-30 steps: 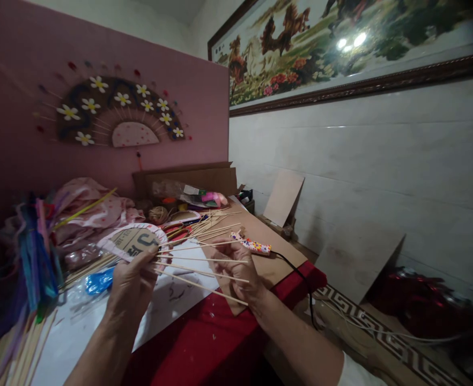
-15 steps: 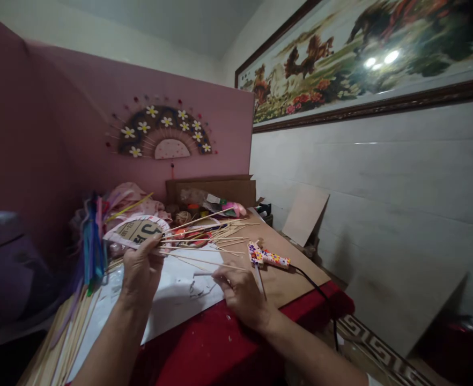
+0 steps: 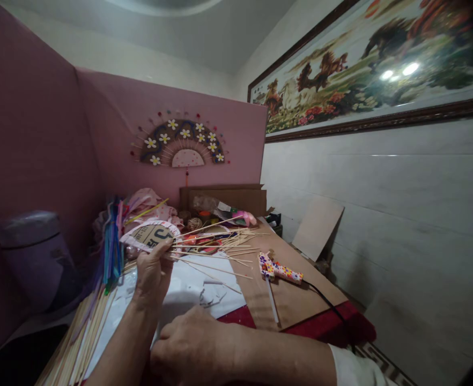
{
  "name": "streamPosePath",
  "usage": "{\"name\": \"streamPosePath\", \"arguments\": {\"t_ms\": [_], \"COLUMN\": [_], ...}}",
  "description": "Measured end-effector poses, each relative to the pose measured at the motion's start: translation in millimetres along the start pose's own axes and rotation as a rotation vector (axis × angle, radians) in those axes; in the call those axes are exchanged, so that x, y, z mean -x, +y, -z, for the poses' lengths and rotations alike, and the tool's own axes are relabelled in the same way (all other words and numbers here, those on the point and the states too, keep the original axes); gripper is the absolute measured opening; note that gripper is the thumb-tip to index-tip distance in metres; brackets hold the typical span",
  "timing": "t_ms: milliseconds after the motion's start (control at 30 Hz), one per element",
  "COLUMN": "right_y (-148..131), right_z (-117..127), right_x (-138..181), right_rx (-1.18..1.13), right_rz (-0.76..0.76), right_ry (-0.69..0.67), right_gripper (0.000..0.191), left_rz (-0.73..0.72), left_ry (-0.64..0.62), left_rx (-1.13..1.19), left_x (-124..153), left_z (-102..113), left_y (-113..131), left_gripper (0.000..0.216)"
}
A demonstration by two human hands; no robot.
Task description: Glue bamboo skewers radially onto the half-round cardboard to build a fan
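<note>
My left hand [image 3: 152, 273] is closed on a half-round cardboard piece [image 3: 150, 235] with thin bamboo sticks [image 3: 208, 256] fanning out of it to the right, held just above the table. My right hand [image 3: 190, 346] lies low and near me over the white sheet [image 3: 188, 287], knuckles up, fingers curled under and hidden. A hot glue gun [image 3: 279, 271] with a flowered pattern lies on brown cardboard [image 3: 293, 297] to the right, with a white glue stick [image 3: 272, 300] beside it.
Loose bamboo sticks [image 3: 75, 343] lie along the left table edge beside coloured strips [image 3: 111, 241]. Pink cloth [image 3: 148, 206], twine and an open carton [image 3: 228, 198] crowd the back. A finished flowered fan [image 3: 182, 145] hangs on the pink wall. A purple bin [image 3: 35, 257] stands at left.
My right hand has left the sticks, dropped past the glue stick and drawn back toward me. The left hand still holds the fan piece. The view has tilted up and left.
</note>
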State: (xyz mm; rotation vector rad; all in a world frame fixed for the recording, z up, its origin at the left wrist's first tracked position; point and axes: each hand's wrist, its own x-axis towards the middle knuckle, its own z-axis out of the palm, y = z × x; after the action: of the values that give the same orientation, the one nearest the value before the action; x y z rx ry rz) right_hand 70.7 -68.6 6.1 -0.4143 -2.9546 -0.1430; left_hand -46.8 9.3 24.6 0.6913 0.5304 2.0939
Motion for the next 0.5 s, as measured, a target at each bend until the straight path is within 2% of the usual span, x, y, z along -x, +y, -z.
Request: {"name": "streamPosePath", "arguments": {"t_ms": [133,233,300,400,433,500], "right_y": [13,26,36,58,66,82], "right_z": [6,0,-6,-10,-9,-2], "right_x": [-5,0,4,5,5,3], "right_rx": [0.005,-0.129,-0.343,-0.907,-1.102,-1.334], "right_rz": [-0.02,-0.162,-0.35,-0.668,-0.727,-0.72], "right_ry": [-0.045,0.079,0.258,0.475,0.533,0.708], "right_gripper": [0.015,0.015,0.018,0.019,0.017,0.017], "left_rz": [0.002,0.013,0.043,0.081,0.084,0.098], "left_ry": [0.017,0.045,0.067,0.071,0.07,0.085], "left_rx": [0.003,0.04,0.07,0.087,0.084,0.07], "left_x": [-5,-8,-9,-8,-7,-3], "left_z": [5,7,7,4,4,1], "left_y": [1,2,3,3,3,0], "left_gripper": [0.028,0.03,0.031,0.029,0.028,0.028]}}
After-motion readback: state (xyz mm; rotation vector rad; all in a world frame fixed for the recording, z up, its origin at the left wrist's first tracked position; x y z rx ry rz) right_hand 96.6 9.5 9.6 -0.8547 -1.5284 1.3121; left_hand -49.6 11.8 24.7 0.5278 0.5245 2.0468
